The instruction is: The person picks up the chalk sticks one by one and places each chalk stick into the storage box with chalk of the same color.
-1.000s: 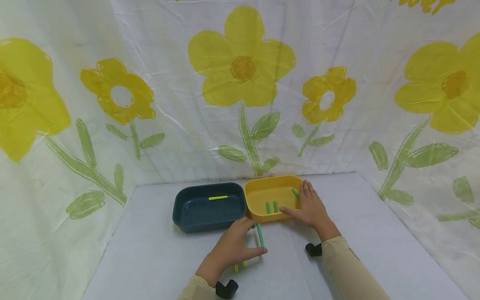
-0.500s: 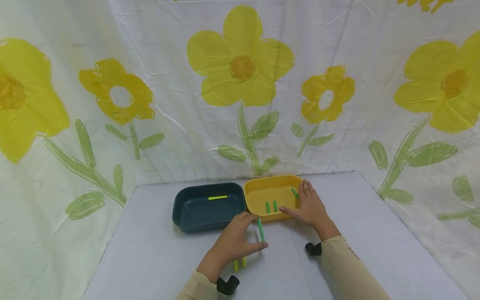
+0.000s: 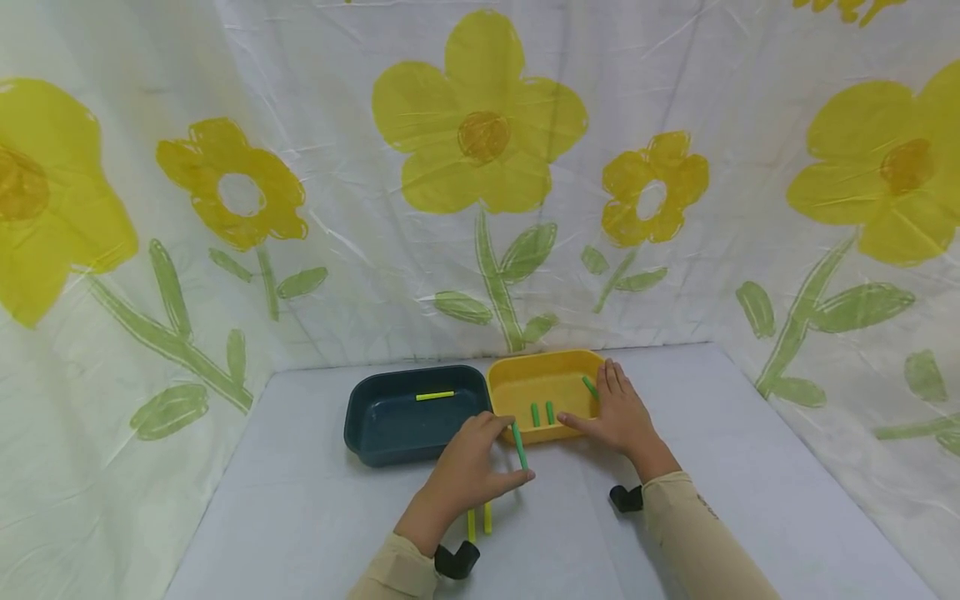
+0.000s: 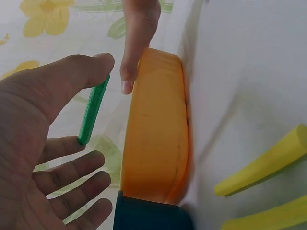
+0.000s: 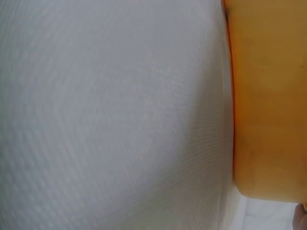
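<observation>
My left hand (image 3: 467,468) holds a green chalk stick (image 3: 520,446) by its two ends, between thumb and index finger, just in front of the yellow bin (image 3: 551,364). In the left wrist view, the green chalk (image 4: 92,112) is off the table and the other fingers are spread. My right hand (image 3: 621,414) rests on the right end of that bin, its fingers straight and its thumb over the near rim. Inside the bin lie three green chalks (image 3: 536,414). Two yellow chalks (image 3: 487,518) lie on the table by my left wrist, partly behind it.
A dark blue bin (image 3: 375,457) with one yellow chalk (image 3: 435,396) in it stands against the yellow bin's left side. Black pieces (image 3: 457,560) jut out beside both wrists. A flower-printed sheet (image 3: 345,317) hangs behind the white table (image 3: 285,500).
My left hand has risen and moved forward toward the yellow bin with the green chalk, uncovering more of the yellow chalks on the table. My right hand has stayed in place.
</observation>
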A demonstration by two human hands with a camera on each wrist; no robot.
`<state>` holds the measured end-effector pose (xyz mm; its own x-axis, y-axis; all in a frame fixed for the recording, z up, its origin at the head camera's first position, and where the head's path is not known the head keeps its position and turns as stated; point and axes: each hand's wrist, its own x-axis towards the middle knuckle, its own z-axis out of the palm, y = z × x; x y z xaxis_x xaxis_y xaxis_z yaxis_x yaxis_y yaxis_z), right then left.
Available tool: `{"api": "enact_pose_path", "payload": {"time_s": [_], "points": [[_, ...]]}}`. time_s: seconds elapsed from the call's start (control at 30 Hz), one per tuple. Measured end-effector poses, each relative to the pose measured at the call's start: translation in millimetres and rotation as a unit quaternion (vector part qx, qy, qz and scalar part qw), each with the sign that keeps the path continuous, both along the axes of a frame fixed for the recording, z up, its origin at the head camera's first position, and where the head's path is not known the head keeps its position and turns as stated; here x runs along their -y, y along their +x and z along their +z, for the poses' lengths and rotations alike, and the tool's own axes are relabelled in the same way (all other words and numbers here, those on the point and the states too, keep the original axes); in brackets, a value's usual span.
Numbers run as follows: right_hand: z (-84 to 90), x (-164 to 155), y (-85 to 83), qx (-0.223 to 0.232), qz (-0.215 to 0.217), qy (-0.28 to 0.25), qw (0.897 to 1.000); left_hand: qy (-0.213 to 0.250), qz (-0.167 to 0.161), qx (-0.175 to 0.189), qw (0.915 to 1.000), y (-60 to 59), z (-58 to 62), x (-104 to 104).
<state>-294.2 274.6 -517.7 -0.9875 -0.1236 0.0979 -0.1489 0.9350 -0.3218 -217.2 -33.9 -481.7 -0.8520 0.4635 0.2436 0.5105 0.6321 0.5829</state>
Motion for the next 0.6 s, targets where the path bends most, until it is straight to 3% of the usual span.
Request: {"api": "enact_pose_path", "payload": {"time_s": [0.37,0.6], "points": [[-2.8,0,0.2,-0.001,0.002,0.004,1.0,-0.014,0.011,-0.035,0.9992,-5.7,2.2,-2],[-0.4,0,0.2,-0.003,0.002,0.004,1.0,-0.023,0.014,-0.038,0.9989,-11.7,2.4,-6]]}}
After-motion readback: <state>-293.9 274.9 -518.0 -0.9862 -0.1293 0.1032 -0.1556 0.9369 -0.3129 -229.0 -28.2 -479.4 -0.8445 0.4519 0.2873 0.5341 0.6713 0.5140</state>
